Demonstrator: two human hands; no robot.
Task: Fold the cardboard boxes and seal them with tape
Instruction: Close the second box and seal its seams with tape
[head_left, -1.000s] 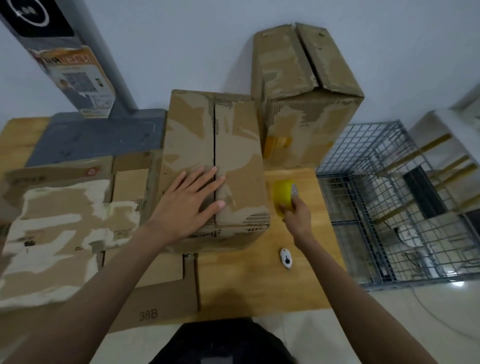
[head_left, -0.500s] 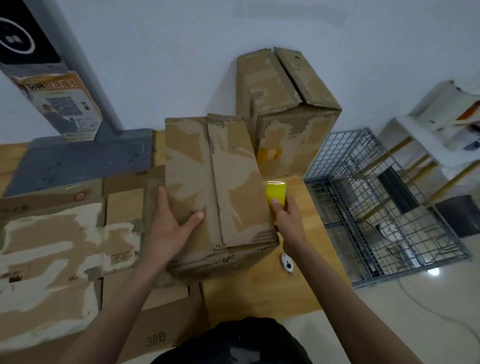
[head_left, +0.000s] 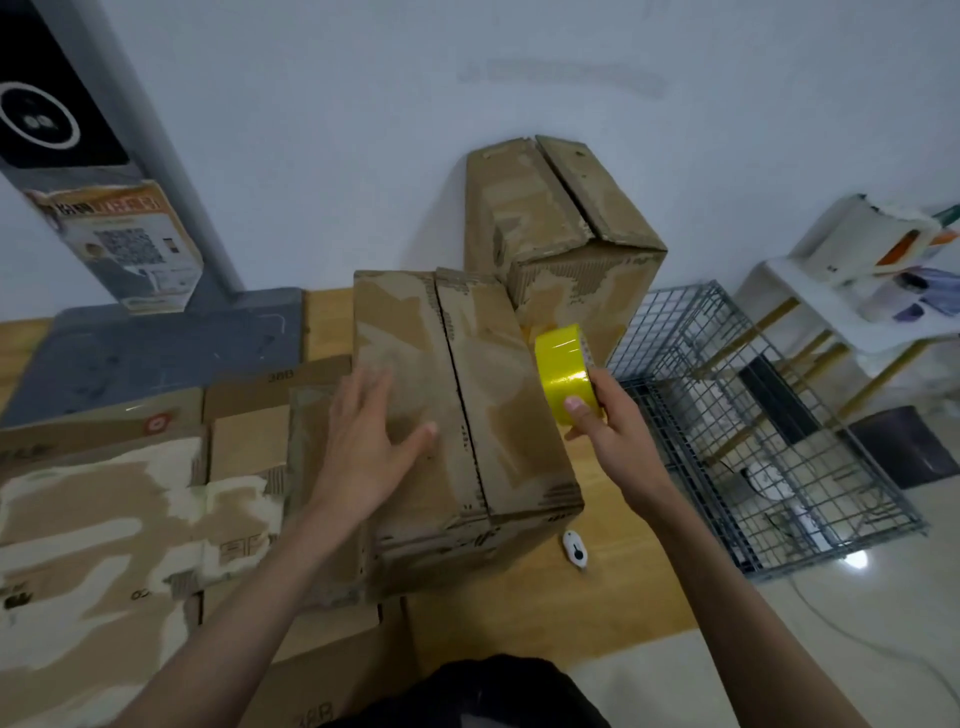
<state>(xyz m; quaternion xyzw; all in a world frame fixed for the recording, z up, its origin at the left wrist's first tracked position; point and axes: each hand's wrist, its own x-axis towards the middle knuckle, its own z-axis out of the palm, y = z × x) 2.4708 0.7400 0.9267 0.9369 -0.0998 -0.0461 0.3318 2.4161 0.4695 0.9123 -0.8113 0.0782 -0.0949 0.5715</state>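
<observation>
Now, box: the worn cardboard box (head_left: 462, 410) sits mid-frame on the wooden table (head_left: 545, 608), both top flaps folded down, a dark seam running between them.
Left hand: the left hand (head_left: 366, 447) lies flat on the left flap, fingers straight and spread, thumb reaching toward the seam.
Right hand: the right hand (head_left: 615, 434) grips the yellow tape roll (head_left: 563, 374), thumb pressed on the roll's face, fingers curled behind it.
Tape: the roll stands on edge just beside the box's right side, right of centre in the frame.
Second box: another closed box (head_left: 561, 244) stands against the wall, upper centre, behind the first.
Flat cardboard: flattened sheets (head_left: 104, 519) fill the lower left.
Small white gadget: it (head_left: 575, 549) lies on the table by the box's near right corner.
Wire cage: it (head_left: 769, 441) sits on the floor at right.
</observation>
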